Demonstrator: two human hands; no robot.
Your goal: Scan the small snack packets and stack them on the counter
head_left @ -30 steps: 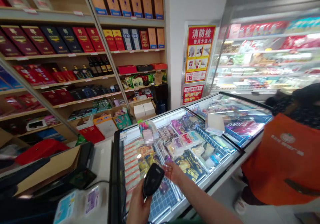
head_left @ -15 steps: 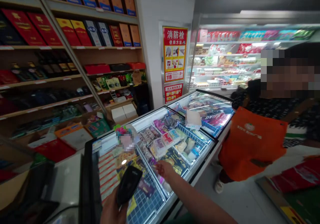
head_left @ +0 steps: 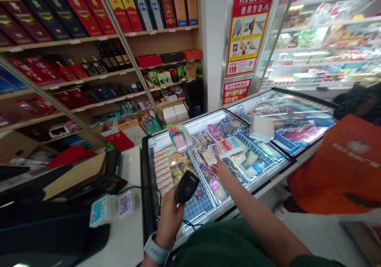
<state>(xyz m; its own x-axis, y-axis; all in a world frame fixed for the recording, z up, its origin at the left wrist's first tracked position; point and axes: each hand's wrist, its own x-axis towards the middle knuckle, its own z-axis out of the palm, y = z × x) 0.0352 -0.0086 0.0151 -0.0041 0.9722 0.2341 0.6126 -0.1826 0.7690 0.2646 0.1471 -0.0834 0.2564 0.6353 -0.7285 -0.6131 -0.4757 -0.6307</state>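
Note:
My left hand [head_left: 169, 213] grips a black barcode scanner [head_left: 186, 186] with a cable, held over the near end of a glass-topped chest freezer [head_left: 269, 175]. A white watch sits on that wrist. My right hand [head_left: 222, 170] reaches forward with the arm stretched out, resting on the freezer's glass lid above packets of frozen food [head_left: 226, 146]; its fingers are mostly hidden from here. A white paper [head_left: 262, 128] lies on the glass farther right.
A person in an orange apron [head_left: 345, 167] stands at the freezer's right side. Left of me is a checkout counter [head_left: 131, 235] with a screen and a small card stand [head_left: 110, 208]. Wooden shelves of boxed goods [head_left: 89, 60] fill the back wall, and a refrigerated display [head_left: 321, 40] stands at the right.
My view swung right, then back left and down. My right hand slid farther forward across the freezer lid. The scanner stayed in my left hand, raised slightly.

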